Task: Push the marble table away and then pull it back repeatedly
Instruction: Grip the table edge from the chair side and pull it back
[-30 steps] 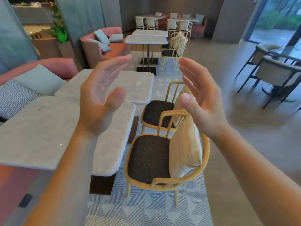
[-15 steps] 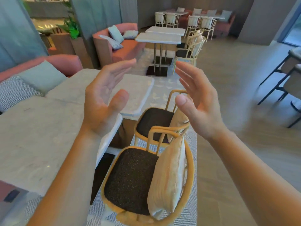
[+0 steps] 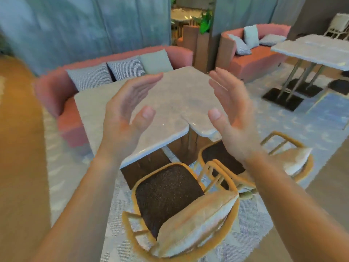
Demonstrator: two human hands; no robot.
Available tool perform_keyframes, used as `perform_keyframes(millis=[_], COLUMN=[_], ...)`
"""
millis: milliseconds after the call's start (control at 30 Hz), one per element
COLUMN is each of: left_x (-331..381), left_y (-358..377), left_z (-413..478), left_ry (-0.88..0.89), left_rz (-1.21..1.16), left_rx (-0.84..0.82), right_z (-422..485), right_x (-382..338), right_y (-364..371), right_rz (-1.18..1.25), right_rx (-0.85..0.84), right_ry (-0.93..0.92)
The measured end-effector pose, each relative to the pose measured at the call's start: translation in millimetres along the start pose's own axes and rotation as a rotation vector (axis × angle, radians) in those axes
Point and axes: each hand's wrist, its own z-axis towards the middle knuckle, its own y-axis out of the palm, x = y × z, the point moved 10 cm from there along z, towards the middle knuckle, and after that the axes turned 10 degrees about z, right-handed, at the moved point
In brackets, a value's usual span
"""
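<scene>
Two white marble tables stand side by side ahead of me, the nearer marble table [image 3: 98, 110] on the left and the second marble table [image 3: 188, 86] behind and to its right, their corners meeting between my hands. My left hand [image 3: 126, 110] and my right hand [image 3: 230, 114] are both raised in the air above the tabletops, palms facing each other, fingers spread. Neither hand touches a table or holds anything. The picture is blurred by motion.
A wooden chair [image 3: 166, 197] with a dark seat and a cream cushion [image 3: 196, 222] stands between me and the tables; a second chair [image 3: 283, 157] is to its right. A pink sofa [image 3: 54, 87] with pillows runs behind the tables. Another marble table [image 3: 311, 52] stands far right.
The view has swung left, so the tables now lie straight ahead and the sofa shows behind them. Both hands stay raised and open in the same pose.
</scene>
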Motion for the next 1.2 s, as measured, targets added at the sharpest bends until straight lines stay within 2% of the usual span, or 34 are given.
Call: perform_keyframes(millis=[167, 367, 600, 967, 1067, 1200], left_x=[-25.2, -64.6, -137.7, -294.5, -357.9, -451.4], left_y=[-25.8, -27.6, -5.3, 53.4, 65.7, 95.3], left_z=[-9.6, -5.0, 0.6, -49.9, -94.2, -189.0], left_ry=[-0.036, -0.123, -0.275, -0.616, -0.790, -1.187], left_rz=[0.124, 0.218, 0.263, 0.263, 0.188, -0.036], left_rx=[0.141, 0.252, 0.343, 0.561, 0.636, 0.698], right_z=[30.6, 64.2, 82.1, 57.9, 30.4, -44.2], right_x=[43.0, 87.7, 175.1, 364.0, 426.3, 529.0], right_y=[34.2, 48.4, 53.9, 67.1, 81.6, 110.6], right_rz=[0.133, 0.172, 0.300, 0.445, 0.463, 0.493], right_rx=[-0.129, -0.232, -0.305, -0.290, -0.244, -0.173], right_ry=[-0.021, -0.044, 0.085, 0.363, 0.532, 1.026])
